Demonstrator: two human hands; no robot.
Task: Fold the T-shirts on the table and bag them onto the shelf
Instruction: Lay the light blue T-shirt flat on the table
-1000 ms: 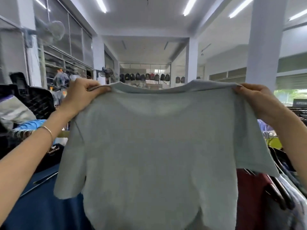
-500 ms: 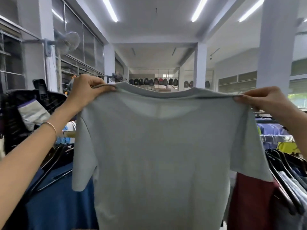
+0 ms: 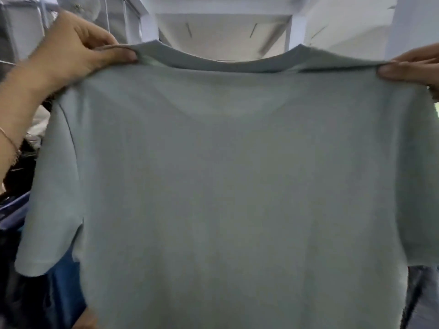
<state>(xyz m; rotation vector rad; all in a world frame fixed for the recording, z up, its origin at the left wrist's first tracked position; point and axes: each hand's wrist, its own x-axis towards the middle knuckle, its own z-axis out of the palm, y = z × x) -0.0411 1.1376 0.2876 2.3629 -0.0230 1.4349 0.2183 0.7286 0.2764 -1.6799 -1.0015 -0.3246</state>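
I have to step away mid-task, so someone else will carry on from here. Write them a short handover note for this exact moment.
Left hand: pinches the left shoulder of the pale grey-green cotton T-shirt, beside the collar.
Right hand: pinches the right shoulder.
The shirt hangs spread open in the air between both hands, sleeves drooping, filling most of the view. Table, bags and shelf are not in view.
Done: shirt picked up and spread out.
Left: lay it flat, fold it, bag it, shelve it; any other shirts cannot be seen.

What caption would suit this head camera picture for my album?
Two hands, left and right, hold a grey-green T-shirt up by its shoulders.
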